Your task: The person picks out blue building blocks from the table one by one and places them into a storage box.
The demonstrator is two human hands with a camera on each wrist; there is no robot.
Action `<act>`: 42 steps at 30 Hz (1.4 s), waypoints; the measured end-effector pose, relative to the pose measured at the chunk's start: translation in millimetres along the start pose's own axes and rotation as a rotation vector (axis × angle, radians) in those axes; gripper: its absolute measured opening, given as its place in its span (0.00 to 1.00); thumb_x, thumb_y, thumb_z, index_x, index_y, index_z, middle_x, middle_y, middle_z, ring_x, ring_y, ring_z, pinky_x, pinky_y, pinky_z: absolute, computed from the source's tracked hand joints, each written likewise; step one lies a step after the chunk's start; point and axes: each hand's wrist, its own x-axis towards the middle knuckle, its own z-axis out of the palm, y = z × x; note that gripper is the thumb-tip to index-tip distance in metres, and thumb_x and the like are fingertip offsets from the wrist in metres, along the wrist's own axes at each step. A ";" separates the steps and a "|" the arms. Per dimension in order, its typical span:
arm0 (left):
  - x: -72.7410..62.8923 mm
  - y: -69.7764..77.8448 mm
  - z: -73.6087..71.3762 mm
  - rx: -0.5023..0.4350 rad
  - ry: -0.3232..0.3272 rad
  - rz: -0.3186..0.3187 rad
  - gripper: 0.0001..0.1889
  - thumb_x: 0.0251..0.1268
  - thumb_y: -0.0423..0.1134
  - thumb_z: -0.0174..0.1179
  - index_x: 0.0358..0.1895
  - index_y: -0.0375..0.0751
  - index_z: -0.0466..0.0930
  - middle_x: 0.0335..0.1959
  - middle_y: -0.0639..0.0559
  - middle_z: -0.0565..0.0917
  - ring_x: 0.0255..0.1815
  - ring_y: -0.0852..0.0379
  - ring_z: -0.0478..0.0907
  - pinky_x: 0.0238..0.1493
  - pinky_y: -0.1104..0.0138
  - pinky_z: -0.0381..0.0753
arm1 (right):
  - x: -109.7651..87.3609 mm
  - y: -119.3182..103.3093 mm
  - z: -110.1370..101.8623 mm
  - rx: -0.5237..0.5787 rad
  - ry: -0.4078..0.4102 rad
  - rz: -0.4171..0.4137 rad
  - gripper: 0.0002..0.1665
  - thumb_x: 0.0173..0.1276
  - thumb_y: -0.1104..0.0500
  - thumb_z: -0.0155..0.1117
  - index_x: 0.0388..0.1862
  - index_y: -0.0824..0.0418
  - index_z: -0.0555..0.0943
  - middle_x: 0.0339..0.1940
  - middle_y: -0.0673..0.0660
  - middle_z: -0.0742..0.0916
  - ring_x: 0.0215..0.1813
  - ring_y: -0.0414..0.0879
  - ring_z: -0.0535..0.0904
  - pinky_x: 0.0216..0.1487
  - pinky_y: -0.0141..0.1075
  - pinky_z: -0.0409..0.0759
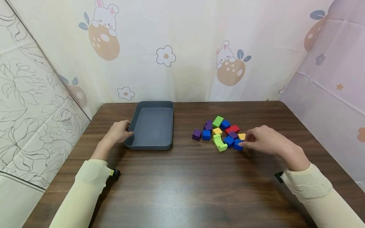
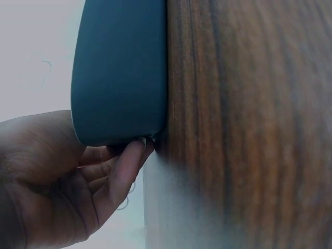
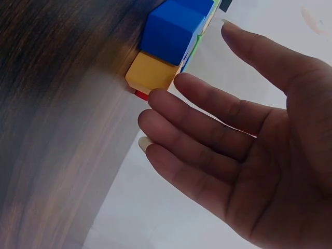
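A dark grey rectangular tray (image 1: 155,147) lies on the table at left of centre. My left hand (image 1: 119,132) grips its left side, the thumb at the rim; in the left wrist view, curled fingers (image 2: 122,174) touch the tray wall (image 2: 119,72) low down. Several coloured blocks are bunched at right of centre. Above their right edge hovers my right hand (image 1: 265,139), nearest a blue cube (image 1: 238,145) and a yellow block (image 1: 241,136). Its fingers (image 3: 207,122) are loosely bent and apart from the thumb in the right wrist view, holding nothing.
Around those lie a green curved block (image 1: 219,143), a green rectangular block (image 1: 218,121), a red block (image 1: 232,129) and a purple cube (image 1: 196,135) at the left of the bunch. A patterned curtain (image 1: 188,50) hangs behind the wooden table (image 1: 171,190).
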 end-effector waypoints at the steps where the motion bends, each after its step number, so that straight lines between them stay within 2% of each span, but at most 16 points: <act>1: 0.0 -0.1 0.2 -0.001 0.000 -0.001 0.24 0.74 0.34 0.63 0.67 0.22 0.72 0.56 0.25 0.83 0.56 0.31 0.83 0.57 0.43 0.82 | 0.1 0.0 0.3 0.001 -0.003 0.001 0.25 0.68 0.39 0.76 0.43 0.60 0.89 0.30 0.46 0.87 0.31 0.41 0.77 0.35 0.39 0.82; 6: 0.7 -0.7 0.8 0.000 0.009 0.002 0.25 0.74 0.34 0.63 0.67 0.22 0.72 0.55 0.26 0.84 0.55 0.33 0.84 0.56 0.44 0.83 | 2.0 0.8 2.1 -0.012 -0.019 -0.004 0.28 0.66 0.37 0.76 0.43 0.62 0.89 0.29 0.46 0.87 0.29 0.41 0.77 0.34 0.38 0.82; 15: 0.0 0.8 1.0 -0.006 0.003 0.000 0.25 0.75 0.34 0.63 0.68 0.22 0.72 0.56 0.25 0.83 0.55 0.32 0.84 0.55 0.44 0.84 | 4.5 2.1 3.7 -0.025 -0.024 0.003 0.36 0.66 0.35 0.75 0.49 0.69 0.88 0.27 0.48 0.85 0.28 0.42 0.74 0.32 0.39 0.79; 20: 0.3 0.8 1.4 -0.003 0.005 -0.003 0.24 0.75 0.34 0.63 0.67 0.22 0.73 0.56 0.25 0.83 0.54 0.33 0.84 0.55 0.45 0.84 | 5.7 2.2 5.0 -0.017 -0.020 0.018 0.41 0.67 0.36 0.75 0.56 0.72 0.86 0.26 0.49 0.83 0.28 0.43 0.74 0.33 0.40 0.77; 24: 0.2 0.5 1.3 -0.005 0.007 0.000 0.25 0.75 0.34 0.63 0.67 0.22 0.73 0.55 0.26 0.84 0.53 0.34 0.84 0.54 0.45 0.84 | 7.3 2.4 6.1 -0.023 -0.001 0.021 0.43 0.66 0.37 0.76 0.59 0.74 0.84 0.39 0.60 0.90 0.33 0.44 0.79 0.43 0.50 0.87; 27: 0.4 -0.4 1.6 -0.002 0.005 0.003 0.25 0.75 0.35 0.63 0.67 0.22 0.73 0.56 0.25 0.83 0.54 0.32 0.83 0.55 0.44 0.83 | 8.6 2.7 7.5 -0.033 0.013 0.008 0.41 0.67 0.38 0.77 0.59 0.74 0.85 0.51 0.67 0.90 0.39 0.47 0.83 0.52 0.58 0.86; 33: 1.6 -1.3 1.6 0.015 0.005 0.014 0.25 0.75 0.35 0.63 0.67 0.21 0.72 0.58 0.23 0.82 0.58 0.29 0.81 0.57 0.41 0.81 | 9.9 4.2 9.4 -0.036 0.020 -0.018 0.39 0.65 0.38 0.78 0.56 0.72 0.87 0.49 0.64 0.91 0.41 0.49 0.84 0.50 0.57 0.86; 42: 2.6 -3.0 2.6 0.018 0.007 0.018 0.26 0.75 0.35 0.63 0.68 0.21 0.71 0.57 0.23 0.82 0.57 0.29 0.81 0.56 0.41 0.81 | 11.8 1.8 11.5 -0.024 0.019 -0.020 0.38 0.64 0.40 0.80 0.55 0.71 0.87 0.48 0.63 0.91 0.40 0.48 0.83 0.50 0.56 0.87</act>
